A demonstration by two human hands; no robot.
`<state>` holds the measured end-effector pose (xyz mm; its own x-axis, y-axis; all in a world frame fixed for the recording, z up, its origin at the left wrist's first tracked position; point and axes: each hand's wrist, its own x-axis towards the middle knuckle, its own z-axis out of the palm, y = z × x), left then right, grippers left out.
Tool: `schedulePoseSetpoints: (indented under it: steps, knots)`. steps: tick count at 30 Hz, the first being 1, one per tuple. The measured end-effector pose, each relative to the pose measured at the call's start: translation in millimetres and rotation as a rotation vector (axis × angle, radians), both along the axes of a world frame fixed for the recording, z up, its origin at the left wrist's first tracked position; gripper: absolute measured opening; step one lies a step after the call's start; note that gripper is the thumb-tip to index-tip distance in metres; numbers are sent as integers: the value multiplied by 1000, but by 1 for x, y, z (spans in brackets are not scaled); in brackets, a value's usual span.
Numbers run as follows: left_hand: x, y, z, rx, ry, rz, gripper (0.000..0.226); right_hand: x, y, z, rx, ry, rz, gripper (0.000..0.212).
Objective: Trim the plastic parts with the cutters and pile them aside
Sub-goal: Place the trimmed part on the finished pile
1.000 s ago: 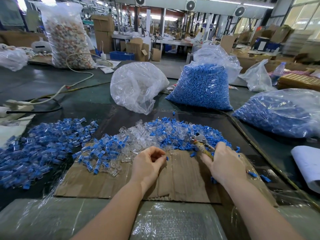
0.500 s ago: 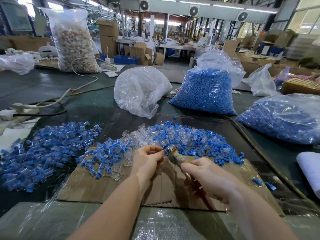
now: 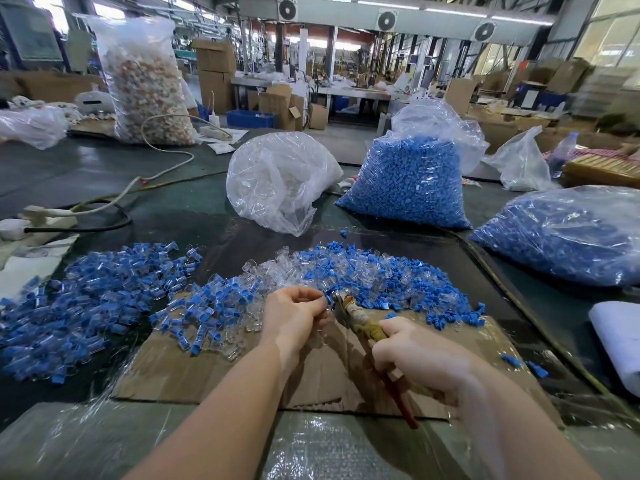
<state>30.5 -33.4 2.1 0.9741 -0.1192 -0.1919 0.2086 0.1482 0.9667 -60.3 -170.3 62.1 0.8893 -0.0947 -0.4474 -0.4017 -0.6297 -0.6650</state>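
Plastic part [image 3: 327, 299], tiny, light and rigid, sits pinched at my left hand [image 3: 294, 315] fingertips above the cardboard; I'd hold its body, leaving the nub exposed. Right hand [image 3: 420, 355] grip squeezes the cutters [image 3: 360, 320].

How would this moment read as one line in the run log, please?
left hand: pinches blue part | right hand: grips cutters | cutter head at part | trimmed pile: left of cardboard
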Motion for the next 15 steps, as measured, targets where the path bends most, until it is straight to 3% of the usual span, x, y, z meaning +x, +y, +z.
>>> schedulePoseSetpoints:
  steps: [15]
  knots:
    - [-1, 5, 6, 21, 31, 2, 6, -5, 5, 7, 28, -7, 22, 9]
